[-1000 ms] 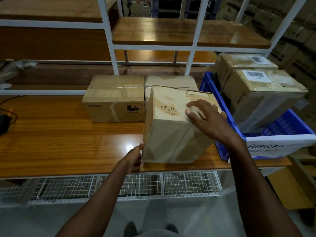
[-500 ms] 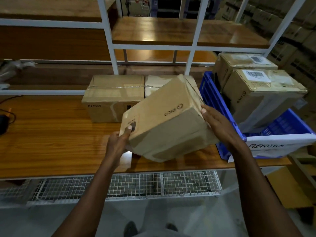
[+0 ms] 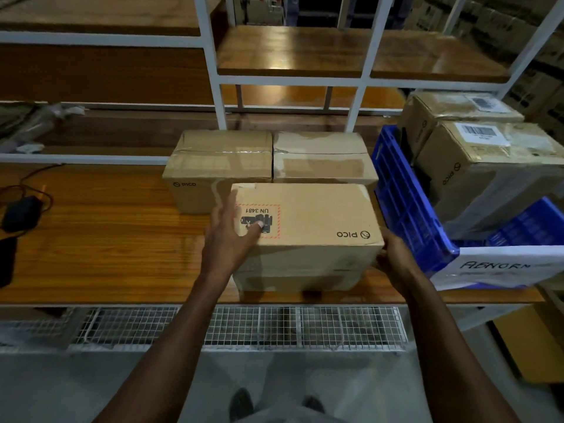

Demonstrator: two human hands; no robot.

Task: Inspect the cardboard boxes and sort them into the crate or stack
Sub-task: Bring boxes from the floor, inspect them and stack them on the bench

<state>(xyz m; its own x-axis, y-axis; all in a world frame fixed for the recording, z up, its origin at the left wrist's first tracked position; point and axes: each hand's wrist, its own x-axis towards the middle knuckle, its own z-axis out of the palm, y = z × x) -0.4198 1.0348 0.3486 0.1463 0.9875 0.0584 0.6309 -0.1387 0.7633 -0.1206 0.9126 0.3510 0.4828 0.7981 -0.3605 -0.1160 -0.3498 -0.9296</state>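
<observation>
A brown PICO cardboard box (image 3: 317, 221) lies flat near the front edge of the wooden table (image 3: 100, 239), its UN 3481 label facing up. My left hand (image 3: 232, 233) grips its left end, thumb on the label. My right hand (image 3: 393, 254) holds its right near corner. Behind it two more cardboard boxes stand side by side, the left box (image 3: 213, 160) and the right box (image 3: 323, 157). The blue crate (image 3: 406, 203) at the right holds two labelled boxes, the near one (image 3: 494, 166) and the far one (image 3: 457, 111).
A white metal shelf frame (image 3: 210, 62) rises behind the boxes. A black device with a cable (image 3: 21, 212) lies at the table's left. A white sign reading ABNORM (image 3: 494, 267) hangs on the crate's front. A wire mesh tray (image 3: 244, 328) runs below the table edge.
The box stood on end, was lifted and tilted between both hands, and now lies flat on the table with its labelled face up. My left hand moved from its bottom corner to its left end.
</observation>
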